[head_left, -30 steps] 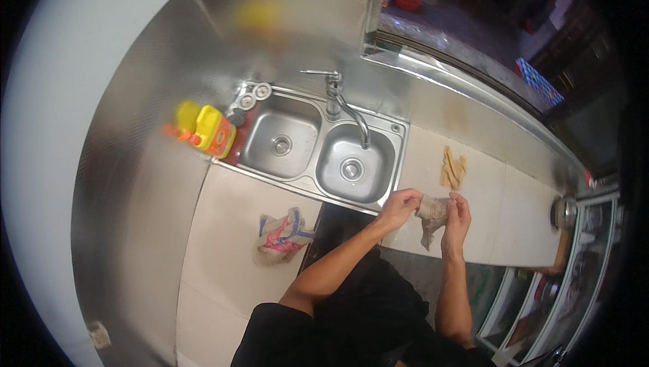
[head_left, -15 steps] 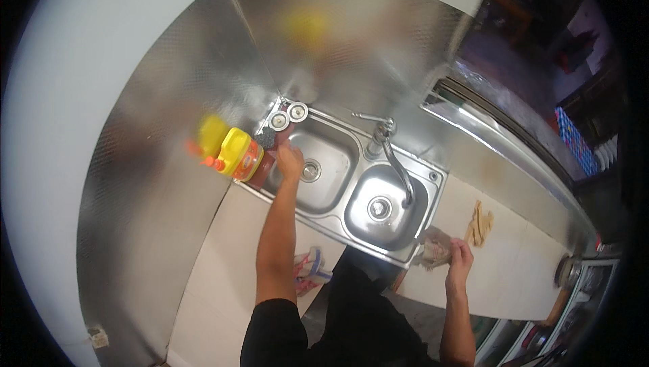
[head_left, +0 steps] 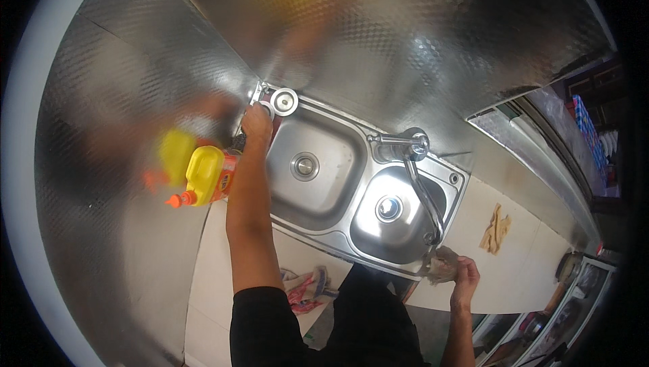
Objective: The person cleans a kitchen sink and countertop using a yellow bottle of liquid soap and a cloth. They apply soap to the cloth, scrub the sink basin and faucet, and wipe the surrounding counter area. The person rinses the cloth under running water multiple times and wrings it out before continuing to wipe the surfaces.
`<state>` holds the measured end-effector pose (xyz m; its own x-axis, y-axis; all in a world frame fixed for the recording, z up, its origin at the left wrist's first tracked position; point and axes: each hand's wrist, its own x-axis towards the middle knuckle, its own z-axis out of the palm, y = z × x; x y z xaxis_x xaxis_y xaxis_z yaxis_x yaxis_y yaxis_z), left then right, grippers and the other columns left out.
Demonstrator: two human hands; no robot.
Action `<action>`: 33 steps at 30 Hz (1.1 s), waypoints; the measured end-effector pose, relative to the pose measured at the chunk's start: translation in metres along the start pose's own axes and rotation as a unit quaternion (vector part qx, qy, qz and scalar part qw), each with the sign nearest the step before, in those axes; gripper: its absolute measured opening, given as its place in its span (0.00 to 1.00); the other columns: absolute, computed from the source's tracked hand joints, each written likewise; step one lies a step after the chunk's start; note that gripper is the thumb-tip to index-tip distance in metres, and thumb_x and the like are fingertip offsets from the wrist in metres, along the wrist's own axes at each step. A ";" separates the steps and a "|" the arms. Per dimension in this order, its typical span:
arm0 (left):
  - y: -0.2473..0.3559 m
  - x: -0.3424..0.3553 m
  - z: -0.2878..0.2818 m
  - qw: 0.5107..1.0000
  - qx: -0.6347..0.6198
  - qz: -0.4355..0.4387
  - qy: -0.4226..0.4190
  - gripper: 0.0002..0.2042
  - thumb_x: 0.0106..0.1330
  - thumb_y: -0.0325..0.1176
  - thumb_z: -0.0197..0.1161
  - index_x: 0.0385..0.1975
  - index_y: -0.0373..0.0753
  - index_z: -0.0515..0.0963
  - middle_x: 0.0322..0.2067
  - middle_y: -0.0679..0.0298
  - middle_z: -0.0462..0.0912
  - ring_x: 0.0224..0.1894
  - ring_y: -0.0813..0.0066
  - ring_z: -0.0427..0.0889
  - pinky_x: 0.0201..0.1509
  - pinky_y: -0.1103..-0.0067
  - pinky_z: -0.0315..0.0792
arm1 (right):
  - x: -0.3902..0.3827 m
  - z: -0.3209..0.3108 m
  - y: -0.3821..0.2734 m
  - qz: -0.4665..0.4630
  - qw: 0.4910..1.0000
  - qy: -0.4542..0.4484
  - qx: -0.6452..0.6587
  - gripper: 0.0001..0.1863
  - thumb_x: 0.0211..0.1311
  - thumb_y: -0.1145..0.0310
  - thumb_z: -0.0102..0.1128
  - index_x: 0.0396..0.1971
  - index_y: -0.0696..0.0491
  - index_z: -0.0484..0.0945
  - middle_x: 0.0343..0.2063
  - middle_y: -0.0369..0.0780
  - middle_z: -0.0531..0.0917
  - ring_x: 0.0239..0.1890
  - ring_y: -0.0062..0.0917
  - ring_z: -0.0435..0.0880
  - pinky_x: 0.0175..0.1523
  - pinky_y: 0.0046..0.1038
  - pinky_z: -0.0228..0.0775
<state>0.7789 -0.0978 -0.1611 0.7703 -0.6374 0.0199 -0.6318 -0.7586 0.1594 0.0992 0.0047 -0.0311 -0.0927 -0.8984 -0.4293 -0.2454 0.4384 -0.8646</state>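
Observation:
My left hand (head_left: 256,122) reaches to the far left corner of the double sink (head_left: 353,240), its fingers closed at a round metal sink strainer (head_left: 268,108), which they partly cover. A second sink strainer (head_left: 284,101) sits just to its right on the rim. Beside my left wrist a dark scouring pad (head_left: 238,141) is partly hidden. The yellow detergent bottle (head_left: 204,171) with an orange cap stands left of my forearm. At the sink's near right corner, my right hand (head_left: 466,278) pinches a crumpled grey-brown cloth (head_left: 443,265), which hangs at the rim.
A chrome faucet (head_left: 420,194) arches over the right basin. On the right counter (head_left: 466,232) lies a tan cloth (head_left: 496,229). A patterned cloth (head_left: 307,288) rests on the counter near my left elbow. Metal-clad walls (head_left: 122,164) rise at the left and back.
My left hand has moved from the left basin's edge up to the strainers in the corner. The right hand still holds the cloth near the same corner. The view has shifted closer to the sink.

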 end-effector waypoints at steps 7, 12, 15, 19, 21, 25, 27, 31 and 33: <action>0.045 -0.014 -0.061 0.981 -0.090 0.105 0.135 0.06 0.64 0.31 0.60 0.36 0.35 0.78 0.38 0.48 0.79 0.42 0.45 0.83 0.44 0.57 0.78 | 0.008 0.009 -0.016 0.007 1.000 0.000 -0.010 0.12 0.75 0.61 0.59 0.40 0.54 0.81 0.34 0.29 0.80 0.36 0.13 0.74 0.43 0.18 0.67; 0.057 -0.107 -0.025 0.943 -0.265 0.201 -0.008 0.05 0.62 0.29 0.62 0.34 0.35 0.77 0.35 0.48 0.79 0.41 0.43 0.82 0.44 0.57 0.77 | 0.009 0.021 -0.019 0.007 1.000 -0.007 -0.014 0.11 0.75 0.61 0.58 0.39 0.53 0.81 0.32 0.28 0.79 0.35 0.12 0.72 0.42 0.17 0.65; 0.039 -0.166 0.064 0.964 -0.124 0.187 -0.143 0.07 0.62 0.29 0.61 0.37 0.33 0.79 0.40 0.45 0.81 0.38 0.44 0.85 0.44 0.56 0.80 | 0.013 0.028 0.000 0.007 0.999 -0.019 -0.036 0.11 0.75 0.60 0.57 0.38 0.51 0.81 0.28 0.25 0.74 0.30 0.10 0.68 0.37 0.16 0.61; 0.011 -0.198 0.149 0.961 -0.046 0.096 -0.254 0.10 0.68 0.29 0.54 0.42 0.32 0.80 0.46 0.44 0.81 0.44 0.44 0.86 0.48 0.59 0.81 | 0.011 0.038 0.008 0.018 0.999 -0.021 -0.042 0.10 0.75 0.60 0.57 0.37 0.50 0.81 0.26 0.23 0.71 0.27 0.08 0.62 0.33 0.16 0.53; 0.000 -0.199 0.168 0.968 -0.043 0.068 -0.238 0.10 0.68 0.27 0.53 0.42 0.32 0.79 0.46 0.44 0.81 0.46 0.44 0.85 0.51 0.60 0.80 | 0.007 0.036 0.012 0.030 0.998 -0.018 -0.047 0.11 0.75 0.59 0.57 0.37 0.50 0.81 0.25 0.23 0.70 0.27 0.08 0.61 0.33 0.16 0.52; 0.004 -0.197 0.172 0.962 -0.063 0.066 -0.258 0.10 0.68 0.25 0.52 0.43 0.32 0.79 0.48 0.43 0.81 0.50 0.45 0.83 0.55 0.60 0.78 | 0.003 0.038 0.013 0.046 0.996 -0.003 -0.073 0.12 0.75 0.58 0.57 0.37 0.50 0.80 0.24 0.23 0.68 0.26 0.08 0.60 0.31 0.16 0.51; -0.013 -0.196 0.178 0.956 -0.054 0.078 -0.278 0.11 0.67 0.27 0.54 0.45 0.32 0.78 0.48 0.43 0.81 0.48 0.44 0.83 0.53 0.59 0.78 | 0.004 0.043 0.009 0.041 0.996 -0.014 -0.072 0.12 0.75 0.57 0.57 0.36 0.50 0.80 0.24 0.23 0.68 0.26 0.08 0.59 0.31 0.16 0.50; 0.006 -0.195 0.161 0.955 -0.108 0.095 -0.260 0.18 0.65 0.30 0.57 0.54 0.34 0.72 0.45 0.43 0.82 0.46 0.43 0.84 0.51 0.58 0.78 | 0.004 0.045 0.011 0.035 0.997 -0.012 -0.069 0.11 0.75 0.59 0.57 0.35 0.50 0.79 0.24 0.22 0.67 0.26 0.08 0.58 0.30 0.17 0.49; 0.030 -0.175 0.131 0.956 -0.154 0.089 -0.234 0.23 0.63 0.31 0.59 0.59 0.34 0.69 0.42 0.43 0.83 0.46 0.43 0.84 0.51 0.58 0.78 | 0.006 0.045 0.011 0.040 0.997 -0.010 -0.068 0.10 0.75 0.61 0.57 0.34 0.50 0.78 0.24 0.22 0.67 0.26 0.08 0.59 0.31 0.17 0.49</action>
<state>0.6140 -0.0271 -0.2886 0.4844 -0.7976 -0.3594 -0.6379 -0.6031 0.4789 0.1394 0.0057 -0.0552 -0.0979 -0.8590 -0.5025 -0.3670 0.5005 -0.7841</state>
